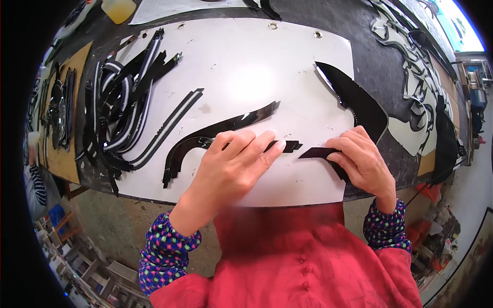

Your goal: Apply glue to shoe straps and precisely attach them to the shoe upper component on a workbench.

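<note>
On the white sheet (246, 66), my left hand (226, 167) is closed over a narrow curved black strip (291, 147), whose notched end sticks out past my fingertips. Just beyond it lies a wider, glossy curved black piece (233, 123). My right hand (362, 161) pinches a black piece with a pointed tip (316, 152) between thumb and fingers. That tip points toward the strip's notched end, with a small gap between them; the rest of the piece is partly hidden by my hand. A large black blade-shaped panel (359, 100) lies just past my right hand.
A tangled heap of black and white-lined strips (126, 102) lies at the left, one strip (169, 126) set apart. Brown cardboard (64, 149) holds more dark strips. White and black cut pieces (411, 66) pile up at the right. A yellow container (118, 10) stands at the back.
</note>
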`<control>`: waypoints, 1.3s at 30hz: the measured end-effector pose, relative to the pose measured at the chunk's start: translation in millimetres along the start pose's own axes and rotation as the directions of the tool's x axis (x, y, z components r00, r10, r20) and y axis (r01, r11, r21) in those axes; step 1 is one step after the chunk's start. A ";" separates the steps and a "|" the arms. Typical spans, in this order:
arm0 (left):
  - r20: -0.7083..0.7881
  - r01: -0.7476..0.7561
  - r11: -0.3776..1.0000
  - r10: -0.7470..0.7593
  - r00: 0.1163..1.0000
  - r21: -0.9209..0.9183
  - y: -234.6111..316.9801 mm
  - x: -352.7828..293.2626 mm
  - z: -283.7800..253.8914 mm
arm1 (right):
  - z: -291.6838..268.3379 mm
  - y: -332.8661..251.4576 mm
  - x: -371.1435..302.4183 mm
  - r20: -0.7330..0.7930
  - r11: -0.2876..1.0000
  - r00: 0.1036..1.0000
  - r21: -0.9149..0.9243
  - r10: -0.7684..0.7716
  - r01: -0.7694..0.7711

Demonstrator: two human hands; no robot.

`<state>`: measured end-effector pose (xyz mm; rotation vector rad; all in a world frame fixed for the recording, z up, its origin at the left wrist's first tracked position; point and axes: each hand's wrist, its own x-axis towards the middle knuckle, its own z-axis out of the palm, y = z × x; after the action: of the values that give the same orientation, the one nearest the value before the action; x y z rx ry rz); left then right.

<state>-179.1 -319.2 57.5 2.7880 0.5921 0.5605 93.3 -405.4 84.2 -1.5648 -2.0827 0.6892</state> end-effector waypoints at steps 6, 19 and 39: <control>0.005 0.018 1.000 -0.018 1.000 -0.023 3.1 -0.6 3.3 | 3.8 -5.1 6.7 0.054 0.992 0.996 0.106 0.065 -0.071; -0.022 0.029 0.999 -0.030 0.999 -0.032 -0.2 -2.6 5.5 | 5.8 1.0 25.6 0.139 0.983 0.980 0.098 0.140 -0.154; -0.018 0.011 1.000 -0.010 1.000 0.005 -1.5 -4.8 8.1 | -0.8 -1.9 34.5 0.234 0.966 0.944 0.053 0.233 -0.251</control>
<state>-180.3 -321.1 48.2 2.7858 0.6124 0.5837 83.4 -372.4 87.8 -1.7857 -2.0041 1.0731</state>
